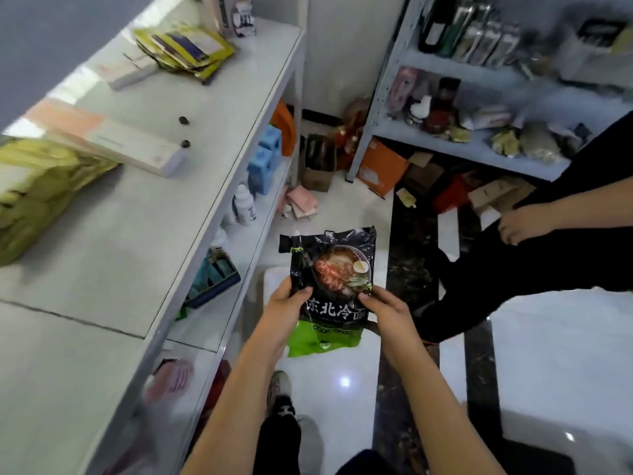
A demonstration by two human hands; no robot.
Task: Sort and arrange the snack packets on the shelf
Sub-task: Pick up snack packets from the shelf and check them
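Note:
I hold a black noodle packet point(337, 265) with a bowl picture and a green bottom strip out in front of me, over the floor. My left hand point(286, 306) grips its lower left edge, thumb on the front. Its lower right edge is pinched by my right hand point(387, 311). To my left stands the white shelf point(191, 207). On its top lie a pile of yellow packets point(186, 51) at the far end and a stack of yellow-green packets point(37, 190) near me.
Flat white and pink boxes point(137, 150) lie on the shelf top. Lower shelves hold blue boxes point(265, 159) and a white bottle point(245, 205). A second shelf point(479, 149) of goods stands at right. Cardboard boxes point(318, 166) litter the floor. Another person's hand point(520, 222) and dark clothing are at right.

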